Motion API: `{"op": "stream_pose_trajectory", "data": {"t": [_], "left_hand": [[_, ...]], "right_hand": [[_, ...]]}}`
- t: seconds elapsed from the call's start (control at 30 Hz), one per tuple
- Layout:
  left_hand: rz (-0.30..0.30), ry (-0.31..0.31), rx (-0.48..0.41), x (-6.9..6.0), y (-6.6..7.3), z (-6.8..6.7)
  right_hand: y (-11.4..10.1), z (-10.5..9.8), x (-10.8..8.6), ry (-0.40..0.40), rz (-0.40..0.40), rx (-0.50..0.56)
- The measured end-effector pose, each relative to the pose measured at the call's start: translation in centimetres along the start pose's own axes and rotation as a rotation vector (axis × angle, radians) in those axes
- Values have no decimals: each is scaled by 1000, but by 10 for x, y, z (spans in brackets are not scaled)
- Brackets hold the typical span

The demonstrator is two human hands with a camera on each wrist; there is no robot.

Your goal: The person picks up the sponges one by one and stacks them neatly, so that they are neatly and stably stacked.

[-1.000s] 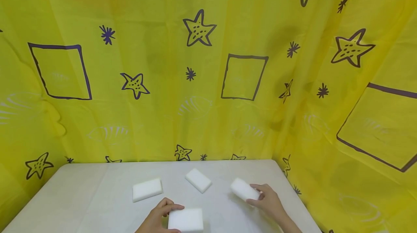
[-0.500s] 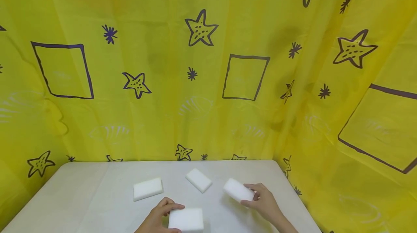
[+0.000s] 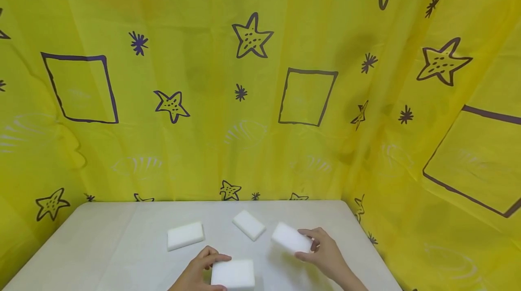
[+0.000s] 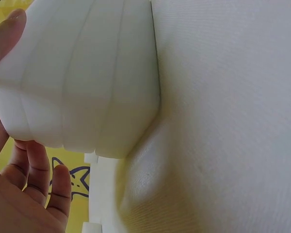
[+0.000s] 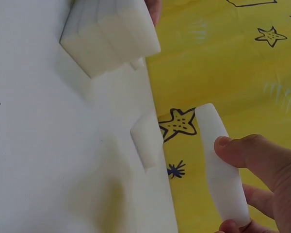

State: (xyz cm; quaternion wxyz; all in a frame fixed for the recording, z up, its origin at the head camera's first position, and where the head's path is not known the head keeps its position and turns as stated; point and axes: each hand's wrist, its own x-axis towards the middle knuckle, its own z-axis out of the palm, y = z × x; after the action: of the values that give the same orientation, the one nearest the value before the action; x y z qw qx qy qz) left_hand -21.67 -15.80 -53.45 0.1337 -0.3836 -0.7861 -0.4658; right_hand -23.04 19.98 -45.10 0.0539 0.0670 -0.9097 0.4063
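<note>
My left hand (image 3: 198, 269) grips the stack of white sponges (image 3: 233, 274) at the near edge of the view, one finger over its top back edge and the thumb at the front. Several flat layers show in this stack in the left wrist view, lying flush on one another. In the right hand (image 3: 323, 251), a single white sponge (image 3: 290, 238) is pinched between thumb and fingers. Its shadow on the cloth and the right wrist view show it held above the table, to the right of the stack.
Two loose white sponges lie flat farther back: a left sponge (image 3: 185, 236) and a middle sponge (image 3: 248, 225), set at an angle. The table (image 3: 101, 236) wears a pale cloth. A yellow curtain (image 3: 203, 146) with starfish drawings hangs behind and along the sides.
My right hand has carried its sponge leftward, closer to the stack. The left hand and the stack have stayed in place, and so have the two loose sponges.
</note>
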Motion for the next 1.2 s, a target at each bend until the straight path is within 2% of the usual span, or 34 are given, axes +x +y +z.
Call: {"op": "stream_pose_trajectory", "data": {"t": [0.2,0.53,1.2], "left_hand": [[14,7,4,0,0,1],[49,23,17,1,1,1],[-3,3,17,0,2,0]], "right_hand": [[-9,0,-6,-8,-38,23],[-23,4,-11,-68,-110,55],[-39,20,-9,-143,-229,92]]}}
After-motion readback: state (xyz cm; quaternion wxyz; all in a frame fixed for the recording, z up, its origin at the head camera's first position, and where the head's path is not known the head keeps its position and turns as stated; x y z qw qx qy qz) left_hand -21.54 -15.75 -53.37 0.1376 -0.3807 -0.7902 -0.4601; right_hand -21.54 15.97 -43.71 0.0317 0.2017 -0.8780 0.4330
